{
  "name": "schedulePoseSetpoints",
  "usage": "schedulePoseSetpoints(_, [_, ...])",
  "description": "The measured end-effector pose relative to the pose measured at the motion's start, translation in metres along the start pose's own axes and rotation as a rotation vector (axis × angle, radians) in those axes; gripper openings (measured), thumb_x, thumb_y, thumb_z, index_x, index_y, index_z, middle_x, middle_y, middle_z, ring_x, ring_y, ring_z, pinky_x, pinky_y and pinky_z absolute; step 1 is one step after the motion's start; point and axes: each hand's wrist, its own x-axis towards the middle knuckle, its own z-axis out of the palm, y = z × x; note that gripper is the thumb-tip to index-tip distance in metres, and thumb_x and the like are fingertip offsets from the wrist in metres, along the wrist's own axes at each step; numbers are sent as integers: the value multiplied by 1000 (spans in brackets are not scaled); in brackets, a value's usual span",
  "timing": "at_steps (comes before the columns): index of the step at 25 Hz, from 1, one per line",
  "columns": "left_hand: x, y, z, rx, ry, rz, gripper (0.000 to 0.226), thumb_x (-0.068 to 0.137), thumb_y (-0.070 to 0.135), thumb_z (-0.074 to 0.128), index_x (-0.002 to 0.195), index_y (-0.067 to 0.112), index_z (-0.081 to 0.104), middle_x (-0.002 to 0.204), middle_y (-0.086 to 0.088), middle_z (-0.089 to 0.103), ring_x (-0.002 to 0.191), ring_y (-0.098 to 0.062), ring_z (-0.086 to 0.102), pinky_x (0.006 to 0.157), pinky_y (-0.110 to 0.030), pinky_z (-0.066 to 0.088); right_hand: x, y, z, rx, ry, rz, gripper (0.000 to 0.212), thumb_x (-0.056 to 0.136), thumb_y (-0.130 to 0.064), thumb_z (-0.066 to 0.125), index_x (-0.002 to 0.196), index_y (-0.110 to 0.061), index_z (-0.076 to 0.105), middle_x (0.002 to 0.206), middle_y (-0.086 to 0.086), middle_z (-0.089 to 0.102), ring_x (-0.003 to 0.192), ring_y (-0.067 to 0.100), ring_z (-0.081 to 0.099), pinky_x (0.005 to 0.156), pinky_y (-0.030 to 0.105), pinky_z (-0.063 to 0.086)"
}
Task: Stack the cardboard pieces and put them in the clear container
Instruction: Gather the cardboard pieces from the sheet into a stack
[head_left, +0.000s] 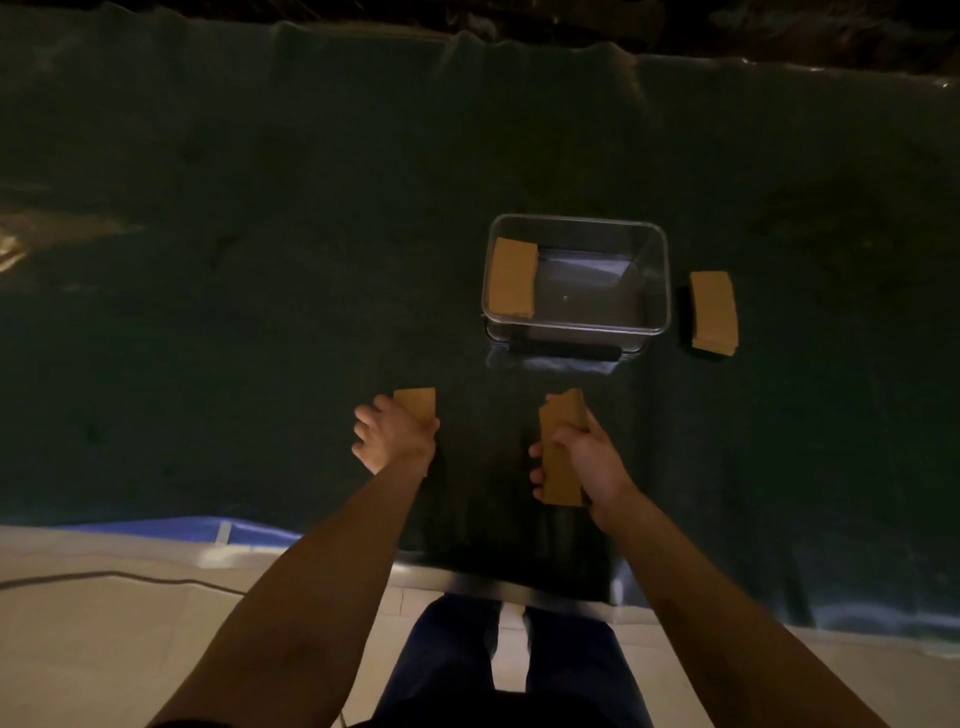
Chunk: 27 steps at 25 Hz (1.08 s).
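Note:
A clear container (655, 280) stands on the dark cloth right of centre. A brown cardboard stack (513, 277) lies inside it against its left wall. Another cardboard stack (714, 313) rests on the cloth just right of the container. My left hand (390, 435) grips a cardboard piece (417, 402) whose far end sticks out past my fingers. My right hand (582, 457) holds a longer cardboard stack (558, 447) by its sides, in front of the container.
The dark cloth (260, 260) covers the table and hangs over its near edge. A light tiled floor (104, 623) with a thin cable shows below. My legs stand close to the table edge.

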Motion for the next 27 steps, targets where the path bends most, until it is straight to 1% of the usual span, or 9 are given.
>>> schedulePoseSetpoints(3, [3,3,-1,-32,6,12,72,76,49,77,128,10,46,132,-17,50,123,-36,50,97,-50,43,0,0,1,10,21,-15,43,93,-15,49,123,-45,53,89,17,67,64,28,64,63,45,57])
schedulePoseSetpoints(7, [20,-12,-12,-198,-57,106,33,90,34,64,114,11,66,117,-15,66,109,-35,63,85,-42,50,-3,-3,3,52,26,-49,40,94,-17,49,121,-46,55,84,16,67,59,25,65,56,40,57])
schedulePoseSetpoints(10, [10,-14,-24,-718,-429,128,19,87,30,73,102,18,74,95,-1,77,87,-16,73,82,-45,53,-5,-8,6,57,-15,-40,30,94,-35,58,123,-45,55,89,13,68,62,25,67,58,40,57])
schedulePoseSetpoints(12, [-11,-9,-25,-821,-676,190,15,84,35,75,97,26,77,89,5,79,80,-11,72,69,-37,48,-7,-9,15,14,-65,-33,33,84,-54,66,115,-48,59,100,5,72,75,21,72,62,38,58])
schedulePoseSetpoints(14, [-33,-1,-16,-883,-734,276,7,82,33,77,89,31,79,78,10,77,67,-4,67,58,-24,42,-7,-10,24,-24,-100,-87,41,73,-60,69,112,-48,61,112,1,72,89,16,73,70,34,59])
schedulePoseSetpoints(16, [-44,8,-11,-953,-660,326,6,81,27,79,81,33,79,70,13,74,57,2,61,49,-16,42,-7,-13,29,-46,-141,-146,38,78,-51,70,115,-46,63,117,5,71,91,19,72,78,37,58])
schedulePoseSetpoints(21, [-52,17,-14,-951,-512,420,11,83,18,78,76,24,72,69,11,73,70,-2,66,65,-17,49,-11,-21,30,-64,-253,-99,39,95,-26,62,132,-37,53,110,16,66,75,24,70,69,43,60])
schedulePoseSetpoints(24, [-55,25,-28,-904,-501,367,6,87,24,73,92,25,69,93,5,72,92,-14,66,74,-23,49,-12,-26,33,-197,-192,-160,36,96,-23,59,130,-36,53,99,12,68,68,21,68,66,42,59])
schedulePoseSetpoints(27, [-58,40,-44,-1014,-702,297,54,82,57,67,132,40,53,127,4,61,115,-16,58,94,-37,49,-11,-25,37,-559,-51,-310,40,95,-25,54,133,-36,45,100,5,71,73,21,70,75,48,61])
